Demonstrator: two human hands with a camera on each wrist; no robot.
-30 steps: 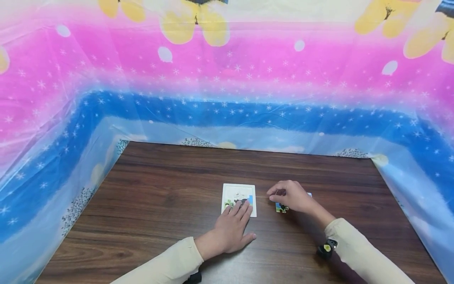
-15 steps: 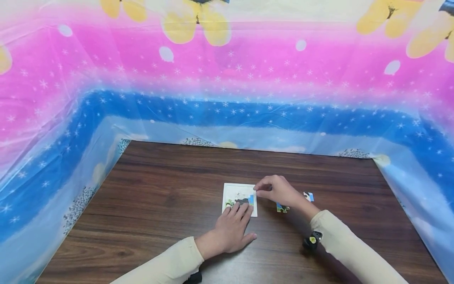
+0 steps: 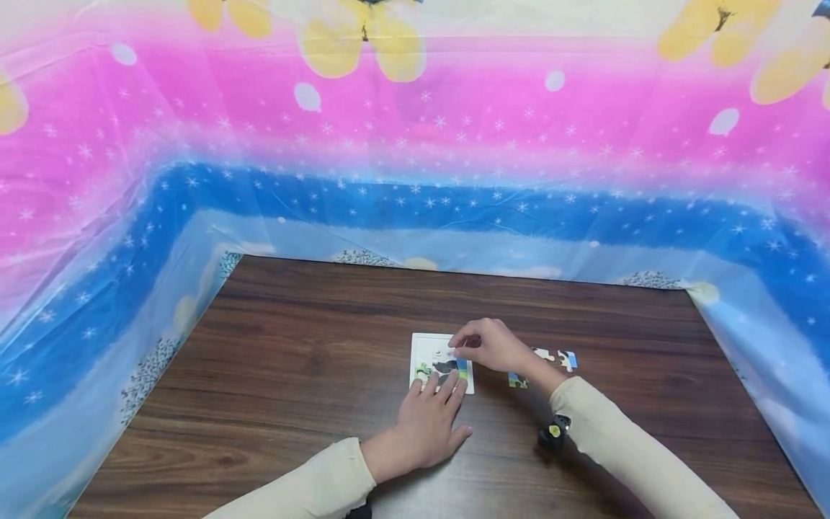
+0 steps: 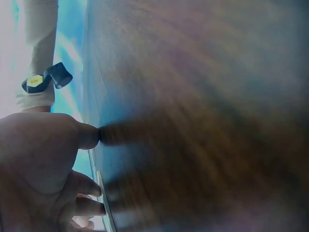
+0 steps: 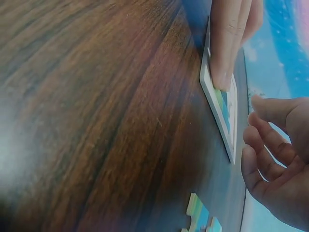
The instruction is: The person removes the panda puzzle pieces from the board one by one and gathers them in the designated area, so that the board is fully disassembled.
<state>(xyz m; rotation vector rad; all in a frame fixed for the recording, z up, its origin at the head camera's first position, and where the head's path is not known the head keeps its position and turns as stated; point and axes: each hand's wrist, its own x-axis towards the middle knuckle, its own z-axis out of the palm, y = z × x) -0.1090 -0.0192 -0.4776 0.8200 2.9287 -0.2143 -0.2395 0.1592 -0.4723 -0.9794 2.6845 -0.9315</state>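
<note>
A white-framed jigsaw puzzle tray (image 3: pixel 422 342) lies on the table, partly filled with a green, blue and black picture. My left hand (image 3: pixel 431 425) rests flat, its fingertips on the tray's near part, thumb spread out on the wood. Over the tray's far right part, my right hand (image 3: pixel 494 344) pinches a small puzzle piece between thumb and forefinger; the fingers hide most of it. In the right wrist view the other fingers (image 5: pixel 270 169) curl loosely. Loose puzzle pieces (image 3: pixel 517 380) lie right of the tray, partly behind the right forearm.
The brown wooden table (image 3: pixel 292 346) has a patterned cloth (image 3: pixel 415 194) standing along its back and sides. Another loose piece (image 3: pixel 567 360) lies farther right. A black wrist camera (image 3: pixel 553 434) sits under the right sleeve.
My right hand has moved left from the loose pieces to above the tray, baring more of those pieces. The left hand stays in place on the tray.
</note>
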